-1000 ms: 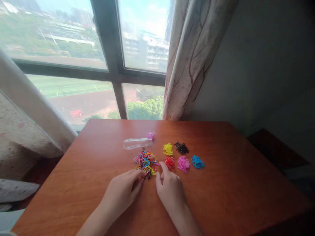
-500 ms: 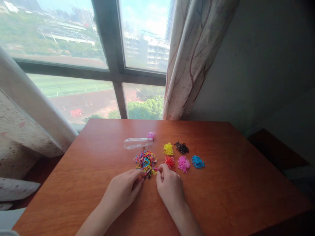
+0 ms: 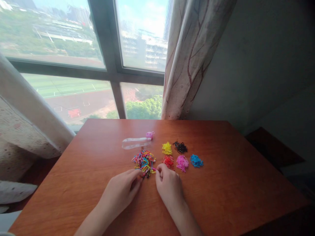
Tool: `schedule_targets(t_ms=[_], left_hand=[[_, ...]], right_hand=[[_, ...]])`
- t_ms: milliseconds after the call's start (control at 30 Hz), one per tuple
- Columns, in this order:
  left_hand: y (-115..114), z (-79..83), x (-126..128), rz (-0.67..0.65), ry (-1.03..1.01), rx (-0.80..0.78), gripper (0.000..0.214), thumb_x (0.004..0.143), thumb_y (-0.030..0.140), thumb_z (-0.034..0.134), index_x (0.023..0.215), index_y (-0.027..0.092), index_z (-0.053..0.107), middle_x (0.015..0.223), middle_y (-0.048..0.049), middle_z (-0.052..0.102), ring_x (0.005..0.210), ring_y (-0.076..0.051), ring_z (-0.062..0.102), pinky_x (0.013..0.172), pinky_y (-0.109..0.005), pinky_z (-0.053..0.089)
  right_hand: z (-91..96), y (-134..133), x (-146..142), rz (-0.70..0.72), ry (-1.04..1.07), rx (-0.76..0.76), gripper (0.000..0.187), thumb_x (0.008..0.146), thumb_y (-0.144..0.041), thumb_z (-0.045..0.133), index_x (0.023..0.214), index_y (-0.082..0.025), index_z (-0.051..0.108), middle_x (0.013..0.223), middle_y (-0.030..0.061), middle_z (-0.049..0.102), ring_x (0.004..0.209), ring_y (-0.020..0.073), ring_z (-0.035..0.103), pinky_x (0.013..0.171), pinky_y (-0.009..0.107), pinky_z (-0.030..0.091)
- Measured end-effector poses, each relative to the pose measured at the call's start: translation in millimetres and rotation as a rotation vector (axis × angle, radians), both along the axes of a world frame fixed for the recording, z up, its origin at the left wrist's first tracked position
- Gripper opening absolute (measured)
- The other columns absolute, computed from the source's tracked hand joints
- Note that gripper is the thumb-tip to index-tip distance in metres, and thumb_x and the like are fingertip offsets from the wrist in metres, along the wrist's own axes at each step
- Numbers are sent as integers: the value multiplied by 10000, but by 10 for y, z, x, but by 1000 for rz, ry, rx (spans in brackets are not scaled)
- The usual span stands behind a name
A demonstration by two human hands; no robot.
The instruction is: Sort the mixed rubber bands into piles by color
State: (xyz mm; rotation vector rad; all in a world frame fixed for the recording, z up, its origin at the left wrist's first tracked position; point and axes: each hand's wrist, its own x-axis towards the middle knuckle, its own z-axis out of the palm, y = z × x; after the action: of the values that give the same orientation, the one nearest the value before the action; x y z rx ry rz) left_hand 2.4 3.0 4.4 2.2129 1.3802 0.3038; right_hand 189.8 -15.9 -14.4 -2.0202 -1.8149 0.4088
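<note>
Touching mixed bands [image 3: 144, 160] on the wooden table [image 3: 221, 183] (window [image 3: 140, 32] behind), left hand [image 3: 120, 193] lies slack, right hand [image 3: 168, 186] pinches one.

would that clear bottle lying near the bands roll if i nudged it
Probably yes: the clear bottle lies on its side on the smooth table, so a nudge would likely roll it, perhaps into the mixed pile. It looks empty, so likely light. Its pink cap might make it curve.
</note>
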Motion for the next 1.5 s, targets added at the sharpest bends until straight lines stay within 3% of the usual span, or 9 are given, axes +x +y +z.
schedule_targets(t_ms=[433,867,1500], left_hand=[[1,10,4,3,-15,17,219,917,221,425,966,263,634,898,-9,714,795,-171,662,682,-233,437],[-2,-2,-1,9,-15,11,207,918,215,431,966,267,625,922,-4,708,825,-174,662,697,-231,437],[-3,14,1,6,-29,18,203,905,225,438,966,269,626,922,-4,718,814,-171,668,679,-227,440]], right_hand=[[19,-14,19,3,151,85,119,870,-180,534,787,-217,610,540,-58,550,513,118,527,524,238,227],[-35,-32,77,33,394,111,135,860,-254,494,766,-210,581,547,-61,465,509,122,466,526,211,296],[-40,-87,230,9,467,177,191,873,-297,488,749,-195,593,536,-69,399,480,106,410,489,208,287]])
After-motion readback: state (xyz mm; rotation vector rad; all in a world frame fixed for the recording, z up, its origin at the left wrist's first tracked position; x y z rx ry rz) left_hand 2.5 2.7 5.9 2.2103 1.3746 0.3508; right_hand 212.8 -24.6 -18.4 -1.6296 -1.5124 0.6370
